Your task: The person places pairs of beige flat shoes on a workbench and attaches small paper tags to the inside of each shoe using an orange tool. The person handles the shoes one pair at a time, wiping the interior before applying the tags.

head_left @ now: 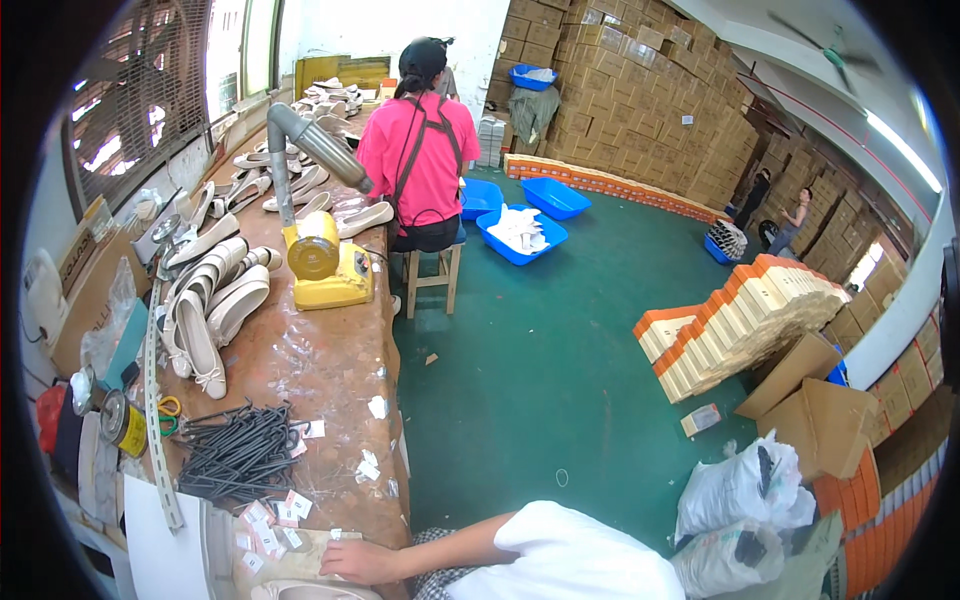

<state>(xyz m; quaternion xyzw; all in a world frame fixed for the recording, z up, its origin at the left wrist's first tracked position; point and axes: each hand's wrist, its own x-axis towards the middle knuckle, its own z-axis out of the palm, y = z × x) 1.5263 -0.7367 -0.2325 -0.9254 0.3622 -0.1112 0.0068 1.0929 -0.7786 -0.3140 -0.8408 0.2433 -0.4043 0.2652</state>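
Observation:
My right hand (357,562) rests palm down at the table's near edge, with its bare forearm coming from a white sleeve. Its fingers are slightly bent and lie apart on a pale beige surface, with nothing visible between them. Just below the fingers, a beige shoe (312,591) is cut off by the lower edge. Several small white paper tags (266,538) with red marks lie scattered beside the hand. Beyond them is a heap of thin black rods (238,452). My left hand is out of view.
A yellow machine (335,270) with a grey pipe stands on the brown worktable (330,375), beside many beige flats (200,340). A person in pink (425,150) sits farther along. Blue tubs (555,198), stacked shoe boxes (735,325) and white sacks (745,485) stand on the green floor.

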